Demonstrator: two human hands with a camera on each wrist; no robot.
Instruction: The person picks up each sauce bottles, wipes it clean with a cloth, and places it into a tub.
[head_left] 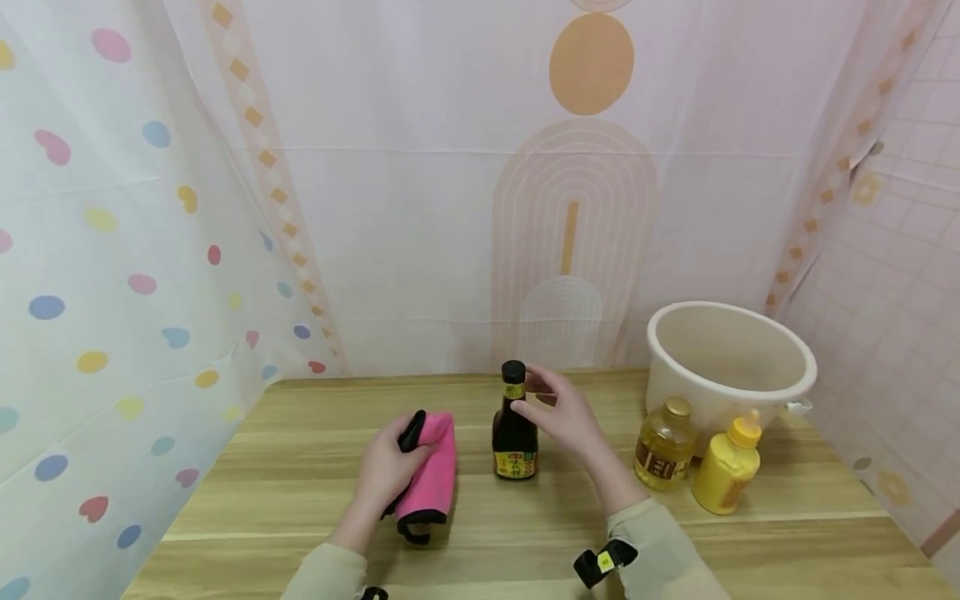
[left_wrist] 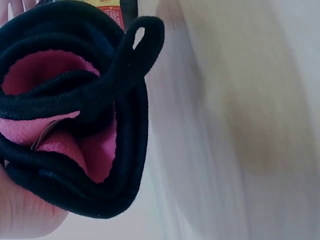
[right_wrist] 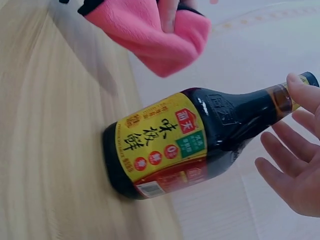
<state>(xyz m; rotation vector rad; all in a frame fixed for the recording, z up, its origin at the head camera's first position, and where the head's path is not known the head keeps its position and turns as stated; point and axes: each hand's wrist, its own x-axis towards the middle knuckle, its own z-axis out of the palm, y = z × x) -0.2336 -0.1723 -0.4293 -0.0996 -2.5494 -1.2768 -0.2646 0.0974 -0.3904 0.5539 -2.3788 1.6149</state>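
Note:
My left hand point(head_left: 390, 462) grips a folded pink cloth point(head_left: 437, 467) with black edging, thumb across its front. Seen from its end in the left wrist view, the cloth point(left_wrist: 100, 145) shows rolled layers and a black loop. To its right a dark soy sauce bottle point(head_left: 515, 437) with a black cap and yellow label stands upright on the table. At the bottle's neck is my right hand point(head_left: 566, 417), thumb in front and fingers behind. In the right wrist view, several fingers of that hand point(right_wrist: 305, 185) are spread loosely apart from the soy sauce bottle point(right_wrist: 165, 145).
A large white bucket point(head_left: 660, 354) stands at the table's back right. In front of it are a jar-like bottle of yellowish liquid point(head_left: 664, 446) and a yellow squeeze bottle point(head_left: 727, 467). Patterned curtains point(head_left: 405, 250) hang behind the wooden table point(head_left: 300, 450) and at its sides.

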